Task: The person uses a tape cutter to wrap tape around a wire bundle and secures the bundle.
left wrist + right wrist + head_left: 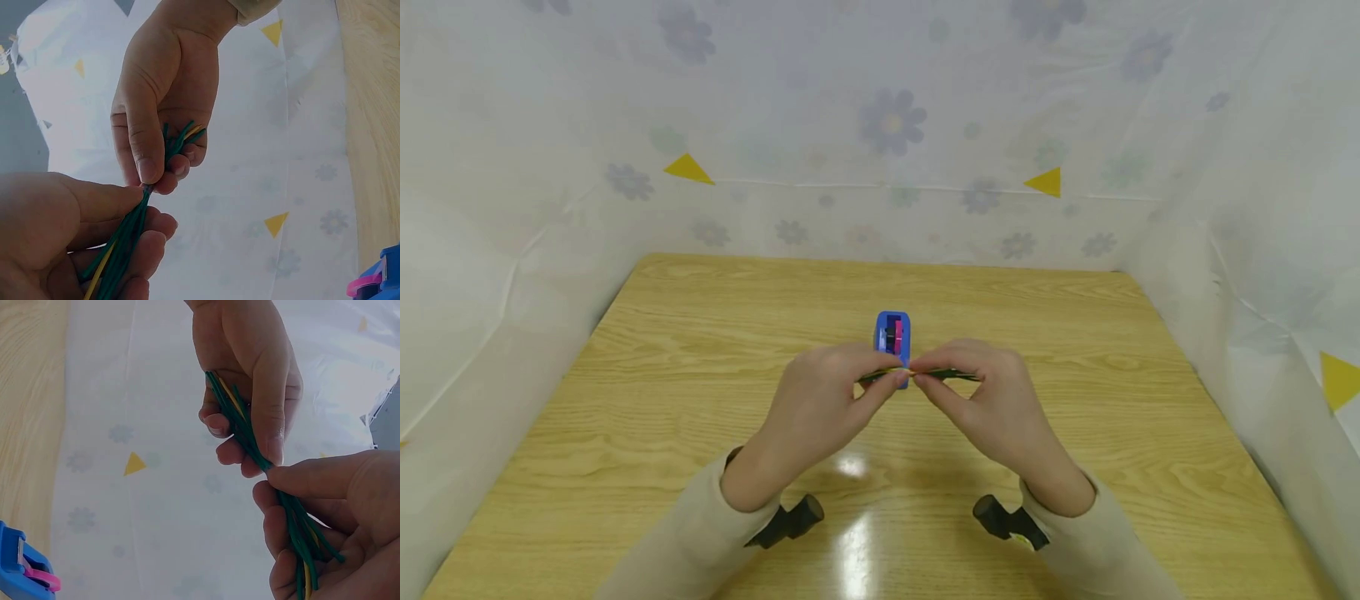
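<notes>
My left hand (820,404) and right hand (996,400) meet in front of me above the table. Between them they pinch the middle of a bundle of thin green strands (245,430), thumbs and fingertips close together. A few yellow strands (102,270) run among the green ones. Loose ends fan out toward each palm in both wrist views. What wraps the middle, if anything, is hidden by the fingertips. Just beyond the hands stands a blue tape dispenser (906,329) with a pink roll (42,579); the hands partly cover it in the head view.
The wood-grain table (700,333) reaches back to a pale flowered curtain (820,108). Similar sheeting hangs on both sides, with yellow triangles (1047,182) on it. Black wrist mounts (790,521) stick out under both sleeves.
</notes>
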`<control>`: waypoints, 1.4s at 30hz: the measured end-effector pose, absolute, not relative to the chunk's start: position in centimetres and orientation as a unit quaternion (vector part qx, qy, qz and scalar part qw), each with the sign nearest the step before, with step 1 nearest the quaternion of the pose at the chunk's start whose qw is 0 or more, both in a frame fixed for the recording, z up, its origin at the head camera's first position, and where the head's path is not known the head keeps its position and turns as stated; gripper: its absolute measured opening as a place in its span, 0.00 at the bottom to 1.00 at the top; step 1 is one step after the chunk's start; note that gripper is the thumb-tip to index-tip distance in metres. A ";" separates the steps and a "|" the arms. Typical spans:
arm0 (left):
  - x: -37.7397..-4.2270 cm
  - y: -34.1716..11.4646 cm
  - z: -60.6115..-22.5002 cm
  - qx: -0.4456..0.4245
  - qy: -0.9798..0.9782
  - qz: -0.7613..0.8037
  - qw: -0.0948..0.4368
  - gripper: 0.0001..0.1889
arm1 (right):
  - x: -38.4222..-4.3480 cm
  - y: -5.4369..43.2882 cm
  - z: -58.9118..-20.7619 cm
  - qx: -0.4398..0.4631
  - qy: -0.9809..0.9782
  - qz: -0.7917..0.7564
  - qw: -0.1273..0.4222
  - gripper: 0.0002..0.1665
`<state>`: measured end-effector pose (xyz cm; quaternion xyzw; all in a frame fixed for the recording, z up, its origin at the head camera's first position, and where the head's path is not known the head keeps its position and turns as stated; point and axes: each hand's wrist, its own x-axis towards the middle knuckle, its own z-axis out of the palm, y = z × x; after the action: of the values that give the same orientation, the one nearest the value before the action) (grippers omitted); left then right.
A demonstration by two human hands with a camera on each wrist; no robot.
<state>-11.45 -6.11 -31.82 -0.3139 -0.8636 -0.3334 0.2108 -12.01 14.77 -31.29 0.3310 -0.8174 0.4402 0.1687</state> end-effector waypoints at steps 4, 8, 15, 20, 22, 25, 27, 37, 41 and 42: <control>-11.5 -6.1 -31.8 -0.320 -0.861 -0.328 0.222 0.08 | -11.8 14.7 -31.2 0.317 -0.827 0.434 0.166 0.10; -11.5 -6.2 -31.7 -0.323 -0.859 -0.325 0.228 0.08 | -11.8 14.7 -31.2 0.309 -0.834 0.426 0.166 0.10; -11.6 -6.1 -31.7 -0.328 -0.856 -0.322 0.238 0.07 | -11.7 14.7 -31.2 0.302 -0.842 0.417 0.162 0.09; -11.7 -6.2 -31.8 -0.331 -0.853 -0.318 0.248 0.07 | -11.7 14.6 -31.1 0.300 -0.849 0.403 0.161 0.10; -11.8 -6.2 -31.9 -0.333 -0.852 -0.317 0.250 0.06 | -11.8 14.6 -31.0 0.300 -0.851 0.400 0.160 0.10; -11.9 -6.2 -31.9 -0.336 -0.851 -0.315 0.252 0.06 | -11.8 14.7 -31.0 0.304 -0.851 0.399 0.156 0.09; -11.9 -6.3 -31.9 -0.339 -0.850 -0.314 0.253 0.06 | -11.8 14.7 -31.1 0.313 -0.848 0.400 0.153 0.09; -11.9 -6.3 -32.0 -0.347 -0.845 -0.310 0.264 0.05 | -12.1 14.8 -31.2 0.346 -0.847 0.371 0.156 0.07; -11.9 -6.3 -32.1 -0.347 -0.844 -0.311 0.264 0.05 | -12.2 14.8 -31.3 0.347 -0.848 0.371 0.153 0.06; -11.9 -6.3 -32.1 -0.346 -0.845 -0.312 0.264 0.05 | -12.3 14.8 -31.4 0.350 -0.846 0.372 0.155 0.06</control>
<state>-11.93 -6.29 -32.08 -0.3458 -0.8446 -0.3121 0.2639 -12.27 14.75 -31.37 0.3499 -0.8455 0.3722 0.1551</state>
